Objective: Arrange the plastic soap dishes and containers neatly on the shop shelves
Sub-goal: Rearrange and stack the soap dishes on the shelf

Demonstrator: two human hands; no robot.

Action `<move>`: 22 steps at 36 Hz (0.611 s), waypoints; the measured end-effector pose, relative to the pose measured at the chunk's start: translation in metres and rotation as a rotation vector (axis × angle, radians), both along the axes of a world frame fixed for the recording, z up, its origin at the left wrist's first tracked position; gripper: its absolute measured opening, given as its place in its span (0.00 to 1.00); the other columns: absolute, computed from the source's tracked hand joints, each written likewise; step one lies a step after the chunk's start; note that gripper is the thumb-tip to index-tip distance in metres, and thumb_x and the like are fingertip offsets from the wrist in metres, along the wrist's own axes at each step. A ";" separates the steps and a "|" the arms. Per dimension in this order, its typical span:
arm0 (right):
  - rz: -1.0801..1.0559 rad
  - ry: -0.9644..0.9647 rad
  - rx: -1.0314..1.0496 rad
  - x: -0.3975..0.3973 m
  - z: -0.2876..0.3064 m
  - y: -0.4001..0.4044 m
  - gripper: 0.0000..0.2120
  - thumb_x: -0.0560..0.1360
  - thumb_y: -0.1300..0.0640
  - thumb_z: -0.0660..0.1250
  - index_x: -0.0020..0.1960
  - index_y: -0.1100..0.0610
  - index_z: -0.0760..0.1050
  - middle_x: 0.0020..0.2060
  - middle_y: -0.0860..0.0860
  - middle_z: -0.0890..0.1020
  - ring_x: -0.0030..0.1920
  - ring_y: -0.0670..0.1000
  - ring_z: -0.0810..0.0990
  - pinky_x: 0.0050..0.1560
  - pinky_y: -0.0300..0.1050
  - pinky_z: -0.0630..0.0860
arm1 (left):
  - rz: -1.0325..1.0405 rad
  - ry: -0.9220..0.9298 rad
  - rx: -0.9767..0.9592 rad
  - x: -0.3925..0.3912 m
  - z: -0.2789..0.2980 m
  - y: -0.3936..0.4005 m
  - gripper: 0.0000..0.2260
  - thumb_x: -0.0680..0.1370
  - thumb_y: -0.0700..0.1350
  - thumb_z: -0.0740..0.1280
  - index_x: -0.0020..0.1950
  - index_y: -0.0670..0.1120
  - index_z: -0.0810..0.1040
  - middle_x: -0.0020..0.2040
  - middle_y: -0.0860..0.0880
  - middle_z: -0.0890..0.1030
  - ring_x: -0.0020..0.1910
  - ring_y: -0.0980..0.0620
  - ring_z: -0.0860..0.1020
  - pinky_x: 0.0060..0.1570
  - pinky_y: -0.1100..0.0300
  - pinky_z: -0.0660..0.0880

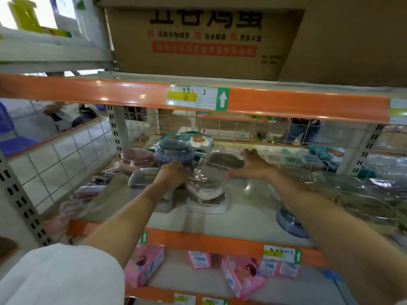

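Observation:
Both my arms reach into the middle shelf point(220, 221). My left hand point(170, 176) curls over a plastic-wrapped stack of soap dishes point(207, 192) from its left side. My right hand point(251, 165) presses against the right side of the same wrapped stack, thumb stretched along the wrap and fingers up by a dark lid point(224, 161). Behind my left hand stand a wrapped blue round container stack point(174, 151) and a pink round container point(137, 160). A grey rectangular dish point(143, 177) lies left of my left wrist.
Clear plastic-wrapped containers point(352, 194) crowd the shelf's right side, with a blue round dish point(288, 221) near the front edge. Pinkish wrapped items point(72, 208) lie at the left. Cardboard boxes point(204, 38) sit on the upper shelf. Pink packs point(145, 267) fill the lower shelf. A wire grid backs the shelf.

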State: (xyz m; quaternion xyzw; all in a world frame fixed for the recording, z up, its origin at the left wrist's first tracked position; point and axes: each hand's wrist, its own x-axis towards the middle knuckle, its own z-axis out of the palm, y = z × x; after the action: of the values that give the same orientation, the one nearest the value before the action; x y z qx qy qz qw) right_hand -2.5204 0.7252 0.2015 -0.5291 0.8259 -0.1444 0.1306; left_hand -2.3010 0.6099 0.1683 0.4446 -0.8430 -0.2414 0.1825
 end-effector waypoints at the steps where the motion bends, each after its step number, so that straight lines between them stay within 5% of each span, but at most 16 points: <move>1: 0.025 -0.013 -0.011 0.012 -0.001 -0.006 0.51 0.68 0.37 0.73 0.77 0.61 0.52 0.72 0.58 0.57 0.71 0.58 0.61 0.66 0.49 0.66 | 0.051 0.090 0.074 0.005 0.001 -0.003 0.17 0.82 0.49 0.59 0.57 0.37 0.78 0.55 0.39 0.80 0.52 0.42 0.78 0.50 0.54 0.75; 4: 0.097 -0.011 -0.053 0.050 -0.007 -0.027 0.48 0.67 0.38 0.74 0.75 0.60 0.56 0.70 0.58 0.61 0.68 0.57 0.65 0.63 0.47 0.68 | 0.126 0.431 0.412 0.022 0.006 -0.008 0.17 0.82 0.50 0.59 0.53 0.38 0.78 0.49 0.39 0.81 0.35 0.50 0.76 0.31 0.62 0.73; 7: 0.156 0.007 -0.050 0.084 -0.011 -0.049 0.48 0.67 0.38 0.74 0.75 0.61 0.56 0.71 0.58 0.61 0.70 0.57 0.63 0.66 0.48 0.67 | 0.094 0.637 0.602 0.046 0.005 -0.020 0.11 0.80 0.51 0.62 0.43 0.46 0.77 0.34 0.48 0.81 0.31 0.54 0.77 0.26 0.63 0.76; 12: 0.182 -0.089 -0.080 0.122 -0.020 -0.074 0.52 0.65 0.36 0.74 0.77 0.59 0.53 0.74 0.56 0.58 0.73 0.56 0.60 0.70 0.50 0.64 | 0.055 0.618 0.528 0.085 0.001 -0.036 0.12 0.78 0.46 0.67 0.58 0.40 0.77 0.44 0.45 0.78 0.37 0.53 0.78 0.27 0.63 0.78; 16: 0.152 -0.263 -0.085 0.133 -0.030 -0.080 0.56 0.65 0.37 0.75 0.78 0.59 0.47 0.77 0.55 0.54 0.76 0.56 0.56 0.73 0.55 0.61 | 0.120 0.648 0.498 0.104 -0.007 -0.053 0.06 0.79 0.46 0.66 0.47 0.43 0.77 0.42 0.43 0.76 0.34 0.53 0.78 0.28 0.62 0.79; 20: 0.081 -0.359 -0.097 0.139 -0.040 -0.084 0.38 0.70 0.44 0.73 0.72 0.59 0.62 0.67 0.53 0.72 0.63 0.53 0.72 0.56 0.44 0.69 | 0.197 0.636 0.424 0.113 -0.011 -0.064 0.13 0.78 0.49 0.67 0.55 0.41 0.75 0.39 0.46 0.75 0.36 0.52 0.74 0.39 0.54 0.80; 22: 0.068 -0.421 -0.108 0.144 -0.043 -0.090 0.30 0.71 0.46 0.73 0.67 0.58 0.68 0.63 0.52 0.76 0.59 0.52 0.75 0.58 0.46 0.71 | 0.215 0.568 0.358 0.113 -0.010 -0.064 0.11 0.79 0.51 0.66 0.47 0.44 0.76 0.36 0.49 0.75 0.35 0.52 0.74 0.45 0.50 0.79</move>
State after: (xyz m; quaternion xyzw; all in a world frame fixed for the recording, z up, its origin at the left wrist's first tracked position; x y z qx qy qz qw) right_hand -2.3763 0.6352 0.1587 -0.5210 0.7532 -0.2912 0.2765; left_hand -2.1879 0.5456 0.1580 0.4709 -0.6513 -0.4789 0.3531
